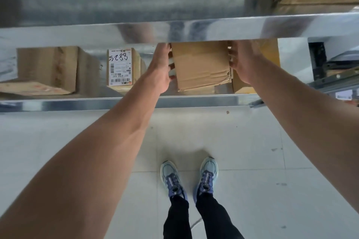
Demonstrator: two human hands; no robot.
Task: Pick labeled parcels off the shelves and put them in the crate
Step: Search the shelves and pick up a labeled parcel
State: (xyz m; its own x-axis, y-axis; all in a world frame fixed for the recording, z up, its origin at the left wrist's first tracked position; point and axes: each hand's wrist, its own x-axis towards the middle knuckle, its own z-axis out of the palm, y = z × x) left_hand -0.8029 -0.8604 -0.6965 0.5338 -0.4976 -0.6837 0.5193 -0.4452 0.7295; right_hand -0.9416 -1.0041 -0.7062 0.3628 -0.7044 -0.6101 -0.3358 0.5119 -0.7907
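Cardboard parcel [202,66], left hand [161,70], right hand [242,62] gripping

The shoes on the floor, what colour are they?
Light blue with darker purple-blue lacing and heels, seen in the head view: shoes.

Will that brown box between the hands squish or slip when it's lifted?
Probably stiff but a bit squashy: the box is cardboard, creased near one corner. Being flat-sided, it likely won't roll. Slipping seems unlikely: left hand and right hand grip opposite sides.
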